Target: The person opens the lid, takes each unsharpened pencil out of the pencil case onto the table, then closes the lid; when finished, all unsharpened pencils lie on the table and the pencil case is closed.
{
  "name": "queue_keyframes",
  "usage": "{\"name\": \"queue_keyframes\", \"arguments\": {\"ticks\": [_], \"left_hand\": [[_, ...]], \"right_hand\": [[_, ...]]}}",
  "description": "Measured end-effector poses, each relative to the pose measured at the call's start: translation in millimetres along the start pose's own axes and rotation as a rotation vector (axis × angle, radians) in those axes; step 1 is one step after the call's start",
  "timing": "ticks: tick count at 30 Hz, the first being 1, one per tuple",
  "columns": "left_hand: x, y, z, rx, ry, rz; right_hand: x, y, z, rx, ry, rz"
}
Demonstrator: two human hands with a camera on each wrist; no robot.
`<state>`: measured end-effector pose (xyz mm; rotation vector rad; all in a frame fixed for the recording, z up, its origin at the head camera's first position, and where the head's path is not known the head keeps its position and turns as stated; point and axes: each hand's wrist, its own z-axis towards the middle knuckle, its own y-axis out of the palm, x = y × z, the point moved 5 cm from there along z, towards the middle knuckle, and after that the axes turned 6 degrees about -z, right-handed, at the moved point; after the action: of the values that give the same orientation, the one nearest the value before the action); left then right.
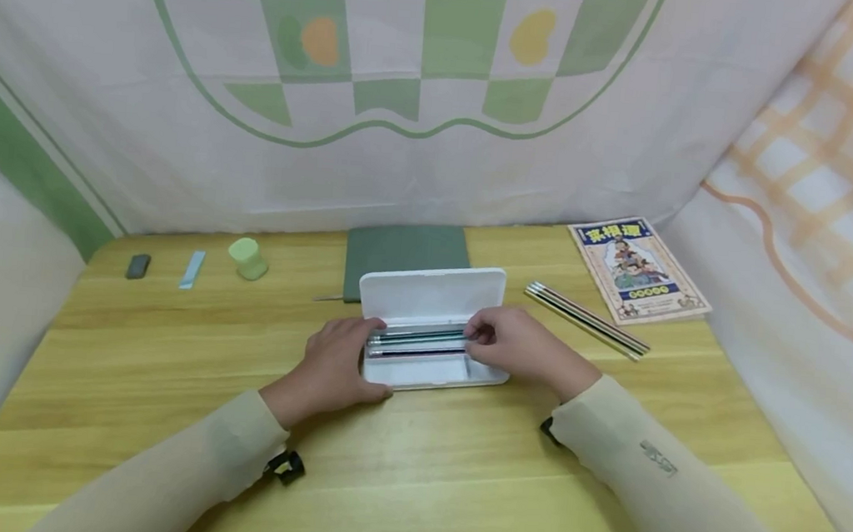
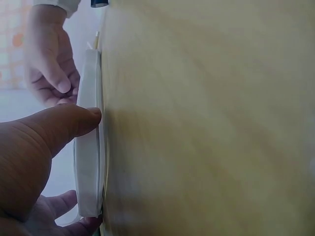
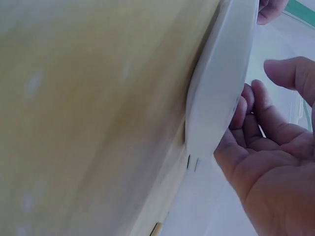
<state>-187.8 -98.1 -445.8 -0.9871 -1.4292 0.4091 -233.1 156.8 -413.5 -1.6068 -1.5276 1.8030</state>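
A white pencil case (image 1: 421,372) lies on the table with its lid (image 1: 435,293) raised. Several striped pencils (image 1: 416,339) rest lengthwise inside it, their left ends showing. My left hand (image 1: 336,367) grips the left end of the case. Its thumb presses the front wall (image 2: 88,162) in the left wrist view, and the fingers reach round the end. At the case's right side, my right hand (image 1: 506,345) has its fingertips by the pencils' right ends, which it hides. In the right wrist view its thumb (image 3: 285,73) stands apart from the bent fingers.
Behind the case lies a dark green notebook (image 1: 409,244). More striped pencils (image 1: 588,320) lie to the right, beside a booklet (image 1: 640,270). At the left are a dark eraser (image 1: 138,266), a light blue strip (image 1: 192,269) and a pale green cup-shaped object (image 1: 248,259). Cloth hangs behind the table.
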Motion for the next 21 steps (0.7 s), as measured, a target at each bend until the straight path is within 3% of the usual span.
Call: {"name": "queue_keyframes", "arguments": {"ticks": [7, 21], "left_hand": [[3.4, -1.2, -1.2, 0.007, -0.001, 0.001], [3.1, 0.4, -0.2, -0.007, -0.012, -0.011]], "right_hand": [[-5.1, 6.0, 5.3, -0.075, 0.002, -0.018], [-1.2, 9.4, 9.8, -0.115, 0.006, 0.000]]}}
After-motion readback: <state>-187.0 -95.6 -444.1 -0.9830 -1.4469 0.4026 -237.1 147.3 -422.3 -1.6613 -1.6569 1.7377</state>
